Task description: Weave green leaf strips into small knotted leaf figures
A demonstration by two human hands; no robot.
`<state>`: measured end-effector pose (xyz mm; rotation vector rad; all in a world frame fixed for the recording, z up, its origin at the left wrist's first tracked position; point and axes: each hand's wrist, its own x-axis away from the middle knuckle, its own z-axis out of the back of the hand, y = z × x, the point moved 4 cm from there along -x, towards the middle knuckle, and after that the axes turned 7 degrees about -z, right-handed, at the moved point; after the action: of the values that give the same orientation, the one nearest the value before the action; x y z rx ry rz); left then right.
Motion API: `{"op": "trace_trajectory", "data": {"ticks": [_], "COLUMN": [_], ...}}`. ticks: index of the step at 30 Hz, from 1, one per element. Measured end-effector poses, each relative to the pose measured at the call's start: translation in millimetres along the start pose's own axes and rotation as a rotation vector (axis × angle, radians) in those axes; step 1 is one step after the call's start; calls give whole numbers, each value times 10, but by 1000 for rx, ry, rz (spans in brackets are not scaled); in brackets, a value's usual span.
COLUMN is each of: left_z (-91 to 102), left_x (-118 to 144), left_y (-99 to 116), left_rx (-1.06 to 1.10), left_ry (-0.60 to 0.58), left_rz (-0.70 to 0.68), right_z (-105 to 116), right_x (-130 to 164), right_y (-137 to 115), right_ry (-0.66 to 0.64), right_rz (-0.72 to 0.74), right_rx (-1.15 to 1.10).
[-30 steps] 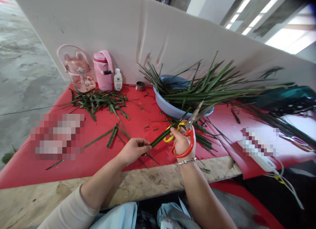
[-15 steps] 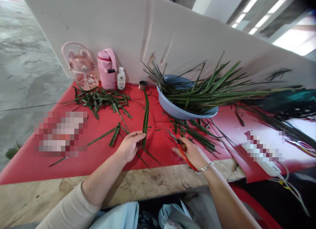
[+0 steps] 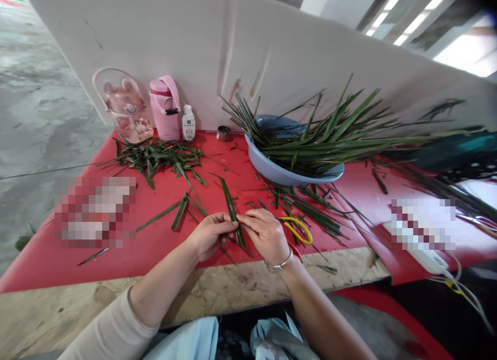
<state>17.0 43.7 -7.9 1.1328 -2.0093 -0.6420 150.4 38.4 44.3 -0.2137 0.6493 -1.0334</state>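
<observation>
My left hand (image 3: 213,233) pinches a long green leaf strip (image 3: 230,200) between thumb and fingers, above the red table cover. Close against it, my right hand (image 3: 267,233) has its fingertips closed on the same strip. Beside my right hand lie scissors with a yellow and red handle (image 3: 301,230), partly hidden by the hand. Cut leaf pieces (image 3: 318,215) are scattered to the right. A folded leaf piece (image 3: 179,215) rests left of my left hand.
A blue basin (image 3: 272,166) full of long leaves stands at the back. A pile of leaf scraps (image 3: 159,157) lies before a clear pink bottle (image 3: 132,117), a pink flask (image 3: 165,109) and a small white bottle (image 3: 188,123). A small tin (image 3: 223,133) and white power strip (image 3: 419,249) are there too.
My right hand has let go of the scissors, which now lie on the table, and has moved left to the leaf strip. The strip is lower and tilted.
</observation>
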Motion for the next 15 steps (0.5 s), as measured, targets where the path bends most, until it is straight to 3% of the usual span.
{"op": "trace_trajectory", "data": {"ticks": [3,8,15], "left_z": [-25,-77,-26], "left_x": [18,43,15], "left_y": [-6,30,51], "left_rx": [-30,-61,-109], "left_ry": [-70,-156,-78], "left_rz": [1,-58,-129], "right_z": [-2,29,-4], "right_x": [10,47,150], "right_y": [2,-32,-11], "right_ry": [65,35,2], "right_rz": [14,53,5], "right_rx": [-71,-207,-276]}}
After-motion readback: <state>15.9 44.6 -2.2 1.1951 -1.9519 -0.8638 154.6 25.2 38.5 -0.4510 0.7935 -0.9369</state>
